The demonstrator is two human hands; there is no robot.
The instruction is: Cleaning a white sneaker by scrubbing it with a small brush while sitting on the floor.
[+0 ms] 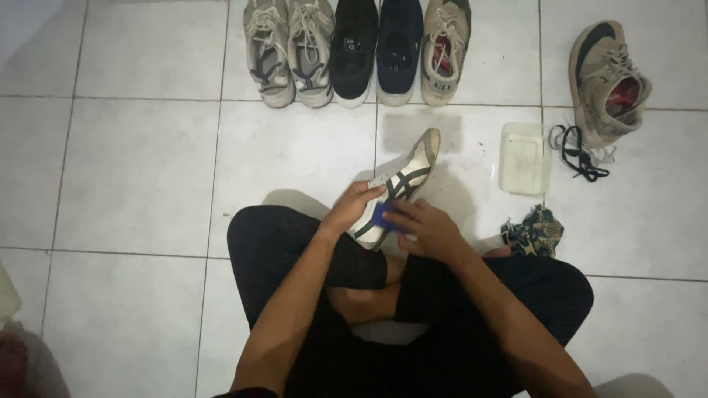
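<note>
I sit cross-legged on white floor tiles. My left hand (352,206) grips a white sneaker with dark stripes (404,179) by its heel end and holds it tilted above my knees, toe pointing away and up to the right. My right hand (428,228) presses a small blue thing (383,217), perhaps a brush or sponge, against the side of the sneaker near the heel. Most of the blue thing is hidden under my fingers.
Several shoes (354,51) stand in a row at the far edge. A single tan shoe (606,82) lies at the far right with a loose black lace (579,155). A clear plastic container (522,158) and a patterned cloth (534,231) sit to my right.
</note>
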